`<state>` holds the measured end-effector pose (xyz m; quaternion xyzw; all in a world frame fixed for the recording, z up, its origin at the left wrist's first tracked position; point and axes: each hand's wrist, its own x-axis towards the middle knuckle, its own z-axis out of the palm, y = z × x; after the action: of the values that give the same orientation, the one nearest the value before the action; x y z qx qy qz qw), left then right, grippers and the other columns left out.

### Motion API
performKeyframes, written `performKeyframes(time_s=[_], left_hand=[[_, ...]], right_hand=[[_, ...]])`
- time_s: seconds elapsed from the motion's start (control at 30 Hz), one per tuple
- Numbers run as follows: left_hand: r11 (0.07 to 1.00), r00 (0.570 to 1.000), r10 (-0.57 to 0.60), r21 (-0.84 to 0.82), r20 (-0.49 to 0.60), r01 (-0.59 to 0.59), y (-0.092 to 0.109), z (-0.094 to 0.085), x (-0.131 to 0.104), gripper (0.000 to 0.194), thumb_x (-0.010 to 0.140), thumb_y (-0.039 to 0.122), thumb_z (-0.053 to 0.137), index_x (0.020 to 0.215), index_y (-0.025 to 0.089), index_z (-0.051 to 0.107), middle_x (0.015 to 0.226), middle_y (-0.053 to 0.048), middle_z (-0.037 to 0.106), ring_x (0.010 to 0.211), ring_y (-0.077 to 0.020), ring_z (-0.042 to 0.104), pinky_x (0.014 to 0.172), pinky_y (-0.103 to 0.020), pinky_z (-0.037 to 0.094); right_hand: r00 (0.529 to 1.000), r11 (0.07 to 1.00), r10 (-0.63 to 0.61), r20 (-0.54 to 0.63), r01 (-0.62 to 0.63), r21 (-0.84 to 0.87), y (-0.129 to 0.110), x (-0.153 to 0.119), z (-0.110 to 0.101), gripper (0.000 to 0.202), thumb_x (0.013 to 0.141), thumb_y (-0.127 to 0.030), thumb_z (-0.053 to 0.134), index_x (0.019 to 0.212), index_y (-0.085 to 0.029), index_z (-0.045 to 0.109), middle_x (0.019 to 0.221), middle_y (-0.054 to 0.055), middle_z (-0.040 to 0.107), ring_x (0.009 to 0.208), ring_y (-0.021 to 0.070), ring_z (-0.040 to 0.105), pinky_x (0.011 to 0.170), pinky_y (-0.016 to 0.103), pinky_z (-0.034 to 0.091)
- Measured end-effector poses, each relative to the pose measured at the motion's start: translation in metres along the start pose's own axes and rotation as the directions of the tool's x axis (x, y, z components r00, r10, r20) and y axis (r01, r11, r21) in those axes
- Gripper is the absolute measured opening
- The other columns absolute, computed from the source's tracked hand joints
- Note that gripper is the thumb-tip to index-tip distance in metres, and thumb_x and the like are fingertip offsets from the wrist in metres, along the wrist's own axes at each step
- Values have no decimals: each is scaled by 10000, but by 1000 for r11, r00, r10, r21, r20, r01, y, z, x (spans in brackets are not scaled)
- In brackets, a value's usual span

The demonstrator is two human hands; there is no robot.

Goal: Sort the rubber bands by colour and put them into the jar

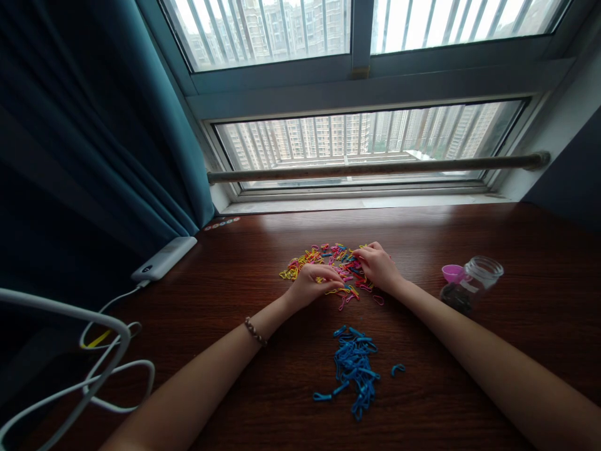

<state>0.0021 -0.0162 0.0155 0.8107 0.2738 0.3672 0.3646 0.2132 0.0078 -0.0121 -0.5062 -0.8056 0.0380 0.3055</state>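
Evidently, the largest item before me is the dark reddish-brown wood-grain desk (436, 238), glossy enough that small pieces should slide if nudged. Next, between my hands and beyond them, lies the loose heap of small yellow, pink, red and blue bands (346, 270), apparently rubber. Nearer me, apart from it, sits the tangled pile of bright blue bands (355, 362). My left hand (312, 282) is at the near edge of the mixed heap, thumb and fingers nearly meeting; whether a band is between them I cannot tell. My right hand (377, 263) is at the heap's right side, fingers curled down and partly closed; its hold, if any, cannot be confirmed. Smallest are two strays: a single thin pink loop (378, 304) below my right hand and a curved blue band (398, 366) right of the blue pile. I judge each band very light, soft, stretchy and hardly fragile, but prone to snagging; best pinched by fingertip at one free end, then lifted clear.
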Motion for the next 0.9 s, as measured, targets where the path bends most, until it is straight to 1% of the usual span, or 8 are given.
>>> performKeyframes(time_s=[0.1, 0.2, 0.3, 0.37, 0.47, 0.63, 0.77, 0.9], left_hand=[[976, 943, 191, 49, 272, -212, 15, 6, 0, 163, 742, 330, 623, 707, 191, 702, 782, -62, 683, 781, -170, 603, 801, -320, 466], [939, 886, 265, 107, 379, -327, 21, 8, 1, 148, 783, 305, 578, 750, 224, 698, 827, -43, 685, 859, -170, 581, 888, -334, 418], [917, 928, 230, 254, 293, -307, 13, 2, 3, 233, 861, 262, 453, 844, 217, 681, 887, -47, 678, 923, -171, 564, 910, -338, 404], [884, 973, 182, 409, 140, -224, 1, -5, 3, 255, 877, 249, 411, 903, 202, 660, 943, -58, 666, 972, -180, 548, 918, -356, 395], [786, 994, 105, 615, -23, -69, -20, -16, 3, 257, 863, 244, 427, 1049, 195, 597, 1094, -77, 616, 1107, -212, 479, 965, -421, 342], [680, 997, -70, 732, 18, 35, -39, -21, 0, 304, 870, 249, 392, 1148, 241, 514, 1204, -62, 553, 1240, -227, 354, 1009, -541, 206], [642, 997, -75, 766, 30, 25, -40, -20, -1, 294, 878, 270, 373, 1128, 241, 525, 1204, -65, 548, 1249, -240, 336, 1010, -587, 124], [599, 997, -83, 799, -9, 57, -40, -18, -1, 300, 882, 293, 366, 1128, 214, 519, 1209, -86, 531, 1233, -244, 346, 1011, -590, 118]], right_hand=[[1000, 1000, 4, 0, -4, -11, 0, 0, 0, 229, 830, -129, 453, 920, -198, 652, 823, 53, 643, 876, 196, 457, 745, 278, 395], [1000, 999, 9, 3, -9, -35, 0, 1, 0, 216, 832, -135, 454, 908, -189, 648, 823, 59, 631, 868, 198, 455, 743, 275, 390], [1000, 997, 10, 18, -9, -73, 1, 2, 0, 189, 832, -141, 460, 860, -179, 644, 803, 64, 617, 851, 198, 453, 744, 273, 382], [999, 994, 13, 35, -9, -108, 2, 2, 1, 178, 833, -147, 460, 824, -174, 636, 794, 70, 605, 849, 203, 449, 739, 274, 377], [998, 986, 20, 58, -10, -165, 3, 3, 2, 154, 823, -142, 465, 804, -162, 616, 810, 85, 582, 854, 214, 439, 755, 286, 369], [998, 982, 9, 66, 3, -186, 3, 2, 5, 134, 794, -89, 451, 789, -143, 574, 862, 119, 553, 861, 232, 423, 785, 310, 361], [999, 986, 17, 40, -10, -164, 2, 1, 7, 137, 786, -59, 433, 790, -142, 542, 827, 116, 551, 834, 225, 433, 768, 299, 371], [999, 994, 42, -26, -45, -104, 2, 1, 6, 148, 797, -53, 413, 822, -151, 520, 760, 83, 558, 802, 208, 456, 718, 273, 391]])
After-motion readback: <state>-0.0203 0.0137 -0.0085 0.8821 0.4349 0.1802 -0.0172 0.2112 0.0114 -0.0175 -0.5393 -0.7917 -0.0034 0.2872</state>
